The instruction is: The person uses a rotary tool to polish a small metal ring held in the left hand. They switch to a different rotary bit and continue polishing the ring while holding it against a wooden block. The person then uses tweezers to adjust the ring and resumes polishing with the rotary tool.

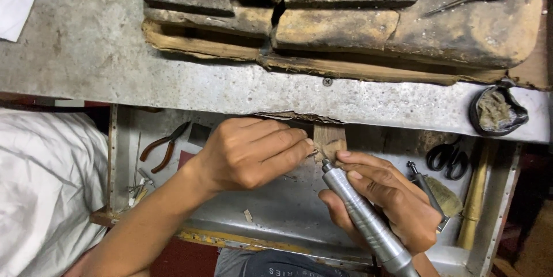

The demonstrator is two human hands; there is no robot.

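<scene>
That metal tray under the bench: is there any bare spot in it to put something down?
Yes. The grey metal tray is bare under the left hand, between the red-handled pliers and the silver rotary handpiece held by the right hand. The right end is crowded: black scissors, a brush and a bamboo stick.

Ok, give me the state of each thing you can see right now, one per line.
Left hand: pinching a small piece against the wooden peg.
Small piece: held at the tool tip, too small to identify.
Right hand: gripping the rotary handpiece.
Rotary handpiece: tilted, tip up at the piece; spinning or not, cannot tell.
Wooden peg: sticking out from the bench edge.
Pliers: lying in the tray, handles spread.
Scissors: lying closed.
Black bowl: upright, filled with greyish stuff.
</scene>
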